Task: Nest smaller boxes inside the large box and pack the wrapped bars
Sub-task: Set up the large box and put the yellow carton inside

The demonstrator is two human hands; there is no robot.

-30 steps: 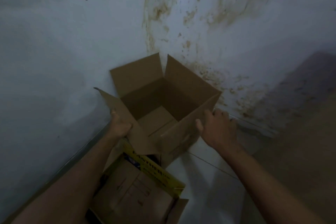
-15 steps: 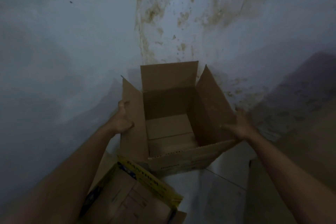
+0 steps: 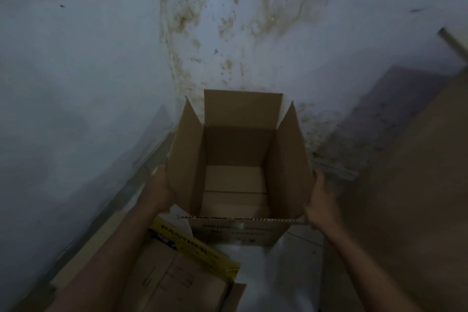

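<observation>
The left hand (image 3: 158,190) lies against the outside of the 9 o'clock flap of the box (image 3: 238,144). Its fingers are hidden behind the flap, so their curl cannot be told. A carton (image 3: 195,251) with a yellow flap lies at the box's 7 o'clock. The box sits between the hands, before the stained wall (image 3: 101,58), mouth up, flaps raised, long axis upright. The right hand (image 3: 320,202) presses its 3 o'clock side, fingers straight.

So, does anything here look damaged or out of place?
Yes: the wall behind the open cardboard box bears yellow-brown blotches, like damp stains. The box itself looks intact and upright.
</observation>
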